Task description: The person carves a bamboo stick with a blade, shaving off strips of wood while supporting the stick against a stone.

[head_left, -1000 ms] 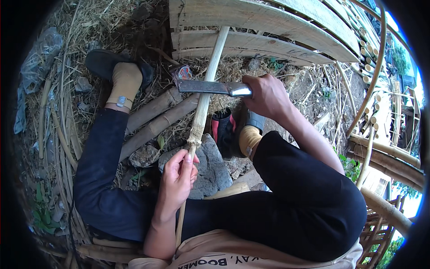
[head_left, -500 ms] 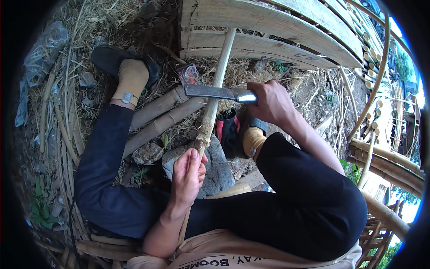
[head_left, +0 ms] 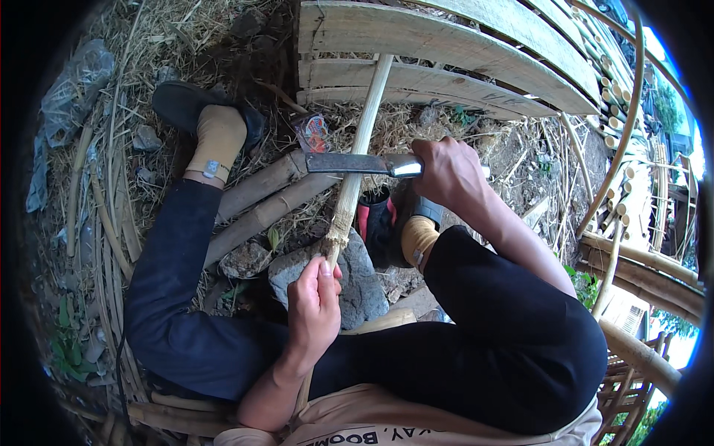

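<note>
A pale bamboo pole (head_left: 362, 134) runs from my lap up toward the wooden slats, with a rough node about midway along it. My left hand (head_left: 315, 308) is closed around the pole just below that node, thumb lying along it. In my right hand (head_left: 451, 171) is the handle of a machete (head_left: 346, 163), held level. Its broad dark blade crosses over the pole above the node; whether the edge touches the wood I cannot tell. Behind the pole's node lies a grey stone (head_left: 355, 279).
A wooden slatted panel (head_left: 416, 37) stands at the far side. Two thick bamboo pieces (head_left: 260, 215) lie left of the pole. A black and pink boot-like item (head_left: 377, 217) sits near my right foot. Cut bamboo poles (head_left: 613, 119) are stacked at right. Crumpled plastic (head_left: 78, 82) lies far left.
The machete has shifted slightly down along the pole, its blade now more level. My left hand and the pole have moved only a little, slightly downward and to the right.
</note>
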Motion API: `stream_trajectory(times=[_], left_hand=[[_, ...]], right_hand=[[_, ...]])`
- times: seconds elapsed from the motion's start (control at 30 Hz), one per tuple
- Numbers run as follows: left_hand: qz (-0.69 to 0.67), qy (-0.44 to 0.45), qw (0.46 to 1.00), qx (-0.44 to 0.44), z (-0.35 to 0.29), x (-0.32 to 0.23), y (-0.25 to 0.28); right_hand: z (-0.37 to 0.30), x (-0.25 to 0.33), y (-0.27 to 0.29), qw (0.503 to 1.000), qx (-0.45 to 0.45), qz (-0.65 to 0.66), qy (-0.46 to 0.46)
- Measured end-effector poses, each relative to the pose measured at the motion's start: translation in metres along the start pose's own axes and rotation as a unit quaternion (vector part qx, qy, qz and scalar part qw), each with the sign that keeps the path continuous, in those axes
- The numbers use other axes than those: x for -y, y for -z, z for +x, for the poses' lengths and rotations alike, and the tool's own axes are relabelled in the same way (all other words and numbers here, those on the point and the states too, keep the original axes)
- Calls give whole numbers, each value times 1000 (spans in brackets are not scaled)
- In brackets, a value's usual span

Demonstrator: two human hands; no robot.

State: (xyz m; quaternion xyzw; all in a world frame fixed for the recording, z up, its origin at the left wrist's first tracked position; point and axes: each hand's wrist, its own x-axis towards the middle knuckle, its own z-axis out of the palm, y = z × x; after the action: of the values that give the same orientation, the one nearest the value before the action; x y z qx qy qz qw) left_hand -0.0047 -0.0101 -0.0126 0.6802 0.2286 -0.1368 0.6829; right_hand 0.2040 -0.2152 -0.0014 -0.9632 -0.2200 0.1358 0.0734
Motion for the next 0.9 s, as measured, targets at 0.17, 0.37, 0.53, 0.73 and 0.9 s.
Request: stream_trajectory(times=[0.17, 0.37, 0.53, 0.73, 0.9], left_hand=[[16, -2, 1000, 3, 1, -3, 0], [-29, 12, 999, 17, 4, 0, 2], [-205, 135, 965, 88, 6, -6, 6], [-259, 149, 947, 116, 7, -10, 7], [-311, 175, 921, 154, 6, -3, 3]], right_hand=[[9, -11, 4, 999, -16, -40, 1], [25, -29, 19, 996, -32, -58, -63], [16, -24, 19, 998, -48, -20, -37], [-6, -2, 17, 997, 43, -11, 61], [-11, -6, 5, 996, 46, 25, 75]])
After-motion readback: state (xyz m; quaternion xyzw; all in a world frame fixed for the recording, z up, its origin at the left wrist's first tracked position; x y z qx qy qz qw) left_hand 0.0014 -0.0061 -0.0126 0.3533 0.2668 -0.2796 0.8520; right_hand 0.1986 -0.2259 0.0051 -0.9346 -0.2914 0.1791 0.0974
